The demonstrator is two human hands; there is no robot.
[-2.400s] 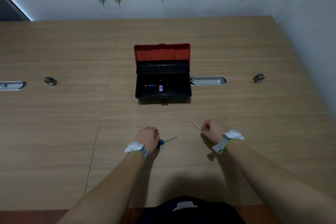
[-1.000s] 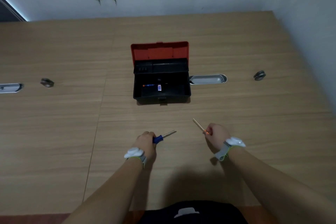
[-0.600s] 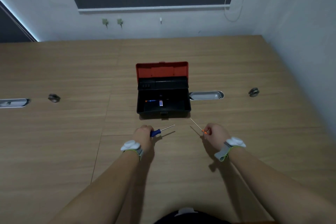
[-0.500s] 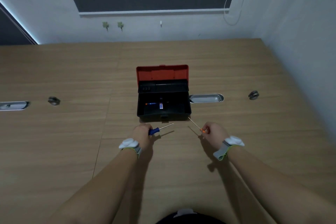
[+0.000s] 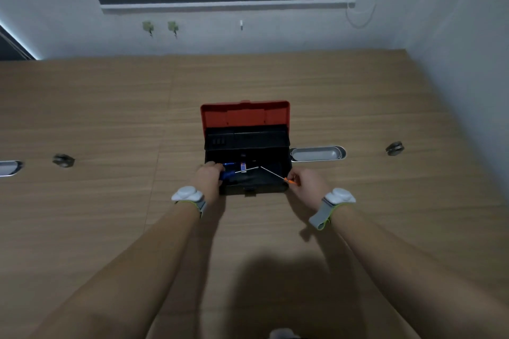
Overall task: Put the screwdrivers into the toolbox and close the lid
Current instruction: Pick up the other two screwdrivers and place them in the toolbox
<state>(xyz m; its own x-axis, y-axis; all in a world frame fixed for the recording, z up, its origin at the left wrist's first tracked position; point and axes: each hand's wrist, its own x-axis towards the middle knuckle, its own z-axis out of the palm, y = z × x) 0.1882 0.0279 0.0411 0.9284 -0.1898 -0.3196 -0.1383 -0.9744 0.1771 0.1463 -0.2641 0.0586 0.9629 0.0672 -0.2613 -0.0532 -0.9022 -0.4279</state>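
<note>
A black toolbox (image 5: 283, 187) stands open in the middle of the wooden table, its red lid (image 5: 245, 115) tipped back. My left hand (image 5: 208, 177) grips a blue-handled screwdriver (image 5: 230, 173) at the box's left front corner, the metal shaft reaching over the inside. My right hand (image 5: 305, 183) holds an orange-handled screwdriver (image 5: 289, 180) at the right front corner, its thin shaft pointing up-left into the box. A small blue tool (image 5: 230, 164) and a small white-and-red item (image 5: 243, 166) lie inside.
A grey oval cable tray (image 5: 316, 153) is set into the table right beside the box. Another cable tray (image 5: 9, 168) shows at the left edge. Two dark round fittings (image 5: 63, 160) (image 5: 394, 148) sit left and right. White walls stand behind and to the right.
Both hands have moved forward from the bare table to the box's front corners, carrying the screwdrivers so their shafts now reach over the open box. The camera view has tilted up.
</note>
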